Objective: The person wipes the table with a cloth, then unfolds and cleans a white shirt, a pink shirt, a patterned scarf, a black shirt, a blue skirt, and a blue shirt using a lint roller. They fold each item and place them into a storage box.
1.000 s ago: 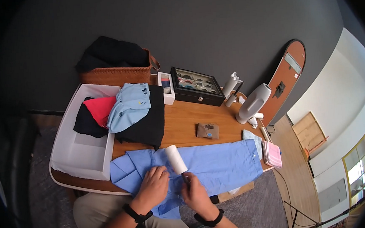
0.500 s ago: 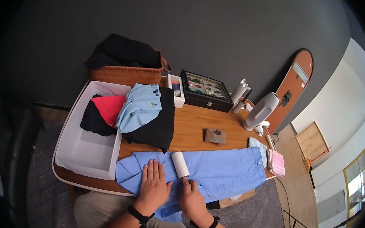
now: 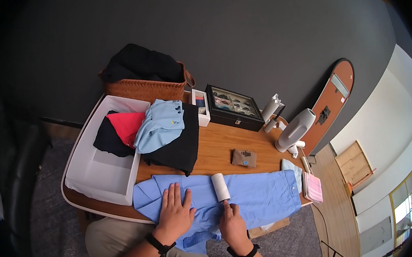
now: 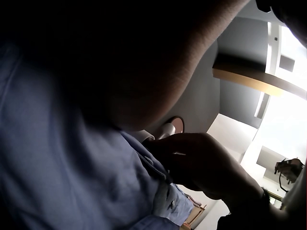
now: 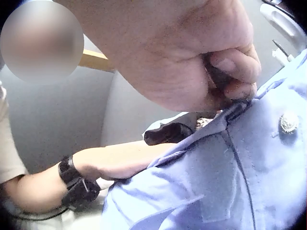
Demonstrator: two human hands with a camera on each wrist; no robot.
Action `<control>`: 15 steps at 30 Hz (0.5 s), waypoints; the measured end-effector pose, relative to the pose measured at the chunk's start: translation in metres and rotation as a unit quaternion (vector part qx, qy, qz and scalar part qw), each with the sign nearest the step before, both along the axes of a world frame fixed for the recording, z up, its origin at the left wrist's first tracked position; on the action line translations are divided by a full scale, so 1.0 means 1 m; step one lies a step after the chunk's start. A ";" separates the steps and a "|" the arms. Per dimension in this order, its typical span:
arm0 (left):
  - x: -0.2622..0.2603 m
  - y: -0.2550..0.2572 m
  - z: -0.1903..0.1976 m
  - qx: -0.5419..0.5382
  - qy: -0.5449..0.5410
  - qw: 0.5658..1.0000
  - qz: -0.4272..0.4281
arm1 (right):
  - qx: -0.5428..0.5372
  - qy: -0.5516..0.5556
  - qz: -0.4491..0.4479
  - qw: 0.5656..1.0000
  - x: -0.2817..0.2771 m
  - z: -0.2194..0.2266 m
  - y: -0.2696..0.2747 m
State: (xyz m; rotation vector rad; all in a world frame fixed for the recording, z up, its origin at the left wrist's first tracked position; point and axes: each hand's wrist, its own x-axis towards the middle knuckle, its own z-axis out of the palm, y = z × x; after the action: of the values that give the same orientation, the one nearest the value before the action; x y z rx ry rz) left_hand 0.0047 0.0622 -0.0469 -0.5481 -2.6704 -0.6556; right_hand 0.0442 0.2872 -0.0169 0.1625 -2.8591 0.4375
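A blue garment lies spread along the table's front edge, part of it hanging over. On its left part my left hand rests flat with the fingers straight. My right hand grips the dark handle of a white lint roller, whose roll lies on the middle of the cloth. In the right wrist view the fingers of the right hand curl round the handle, beside a metal button of the garment. The left wrist view shows the right hand in shadow over the cloth.
At left stands a white bin with clothes, beside folded light blue and black garments. Behind are a wicker basket and a black glasses case. A brown packet, a grey-white bottle and pink cloth are farther right.
The lint roller has come down onto the garment and moved right along it with my right hand. My left hand has flattened on the cloth, its fingers spread out.
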 end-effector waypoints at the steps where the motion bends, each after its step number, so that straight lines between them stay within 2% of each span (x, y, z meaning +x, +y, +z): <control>1: 0.000 0.000 0.000 0.003 -0.003 1.000 -0.001 | 0.000 -0.008 -0.004 1.000 0.000 0.002 0.001; 6: 0.000 0.000 -0.001 -0.001 -0.001 1.000 -0.003 | -0.020 0.027 -0.026 0.999 -0.009 -0.011 0.033; 8: -0.001 0.000 -0.001 -0.003 0.000 1.000 -0.004 | 0.014 0.007 -0.104 0.994 -0.013 -0.011 0.052; 9: -0.001 0.000 -0.002 -0.004 0.001 1.000 -0.002 | 0.018 0.006 -0.113 0.993 -0.014 -0.015 0.067; 12: 0.000 0.001 -0.002 -0.008 0.002 1.000 -0.001 | 0.020 0.057 -0.069 0.996 -0.013 -0.017 0.087; 15: 0.000 0.000 -0.003 -0.009 0.002 1.000 -0.004 | 0.024 0.044 -0.077 0.996 -0.012 -0.014 0.090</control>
State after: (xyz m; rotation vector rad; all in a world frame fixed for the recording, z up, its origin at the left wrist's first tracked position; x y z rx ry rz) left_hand 0.0044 0.0622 -0.0496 -0.5635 -2.6741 -0.6326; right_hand 0.0321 0.3769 -0.0312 -0.0288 -2.7718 0.3239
